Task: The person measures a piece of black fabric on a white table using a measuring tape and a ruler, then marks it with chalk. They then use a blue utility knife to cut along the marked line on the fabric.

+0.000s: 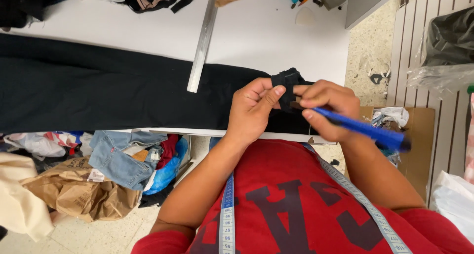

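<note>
Across the white table [276, 32] lies the long black garment [98, 88], spread flat from the far left edge right over to the hands, with a metal ruler [202, 39] resting slantwise on its upper edge. Most of that cloth sits smooth and untouched; all the action is at its right end, where a small bunched fold [286, 83] is lifted up off the table. So I'd judge the work is only at this one spot, with the rest of the length not yet handled.

Left hand [254, 108] is closed on that fold, thumb pressing it against the fingers. Right hand [328, 108] is wrapped around a blue cutter [365, 129], its dark tip touching the pinched cloth.

Containers now: a cardboard box [419, 135] by the right elbow, crumpled scraps inside. Down left, a brown paper bag [81, 195], contents hidden, denim [123, 157] heaped beside it.
</note>
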